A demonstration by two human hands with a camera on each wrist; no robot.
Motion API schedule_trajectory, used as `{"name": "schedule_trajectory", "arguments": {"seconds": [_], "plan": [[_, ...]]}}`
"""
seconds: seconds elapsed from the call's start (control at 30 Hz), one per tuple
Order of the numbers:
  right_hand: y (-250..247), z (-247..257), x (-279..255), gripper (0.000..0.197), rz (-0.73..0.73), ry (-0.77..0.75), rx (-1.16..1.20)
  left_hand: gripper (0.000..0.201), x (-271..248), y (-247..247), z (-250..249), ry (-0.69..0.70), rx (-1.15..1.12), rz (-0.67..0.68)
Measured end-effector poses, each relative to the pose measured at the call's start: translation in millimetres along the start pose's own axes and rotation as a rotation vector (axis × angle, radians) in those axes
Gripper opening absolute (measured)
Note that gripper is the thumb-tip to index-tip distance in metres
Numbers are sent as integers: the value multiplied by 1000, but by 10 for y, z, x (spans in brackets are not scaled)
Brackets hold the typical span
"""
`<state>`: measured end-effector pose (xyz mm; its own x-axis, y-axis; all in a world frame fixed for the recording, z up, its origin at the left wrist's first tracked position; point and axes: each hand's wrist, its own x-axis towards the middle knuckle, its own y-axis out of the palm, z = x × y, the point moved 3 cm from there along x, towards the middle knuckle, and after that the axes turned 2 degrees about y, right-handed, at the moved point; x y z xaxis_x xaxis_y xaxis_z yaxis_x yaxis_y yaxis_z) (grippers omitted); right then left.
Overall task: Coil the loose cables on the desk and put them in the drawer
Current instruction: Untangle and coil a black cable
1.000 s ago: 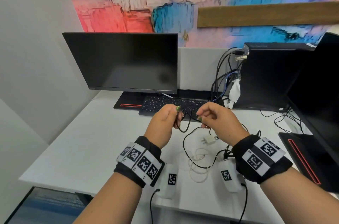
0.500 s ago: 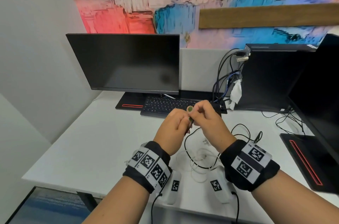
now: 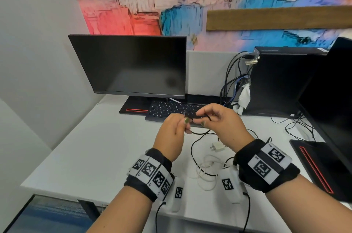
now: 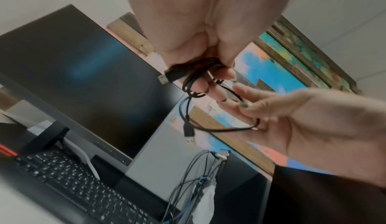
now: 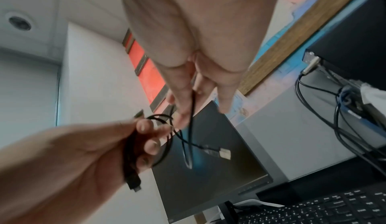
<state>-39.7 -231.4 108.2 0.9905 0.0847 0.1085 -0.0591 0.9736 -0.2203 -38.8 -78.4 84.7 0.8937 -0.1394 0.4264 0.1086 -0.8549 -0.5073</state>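
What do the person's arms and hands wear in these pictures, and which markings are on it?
Both forearms are bare. The left hand and right hand have green-painted nails. Each wrist carries a black band with white tiles bearing black square codes. Under each wrist hangs a white camera unit with one code tag and a thin black lead.

Keyboard [image 3: 171,110] apparently close behind hands [image 3: 198,126].

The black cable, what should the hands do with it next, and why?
Probably wind one more loop: the left hand grips a small coil of the black cable, while the right hand pinches the loose tail, whose USB plug dangles unwound.
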Motion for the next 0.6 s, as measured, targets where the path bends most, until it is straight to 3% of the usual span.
{"name": "schedule_trajectory", "arguments": {"seconds": [0.13,0.23,0.33,0.43,0.6], "plan": [[-19,21,7,28,-59,-13,111,34,73,-107,-1,-5,14,-64],[-87,-9,14,30,-176,-30,118,34,130,-212,63,-114,-2,-155],[-160,-95,17,35,-275,-35,87,35,160,-246,84,-229,-100,-156],[-237,-155,13,41,-341,-39,123,35,183,-310,156,-265,-86,-205],[-359,-265,112,39,-382,90,188,36,202,-420,346,-294,-85,-233]]}}
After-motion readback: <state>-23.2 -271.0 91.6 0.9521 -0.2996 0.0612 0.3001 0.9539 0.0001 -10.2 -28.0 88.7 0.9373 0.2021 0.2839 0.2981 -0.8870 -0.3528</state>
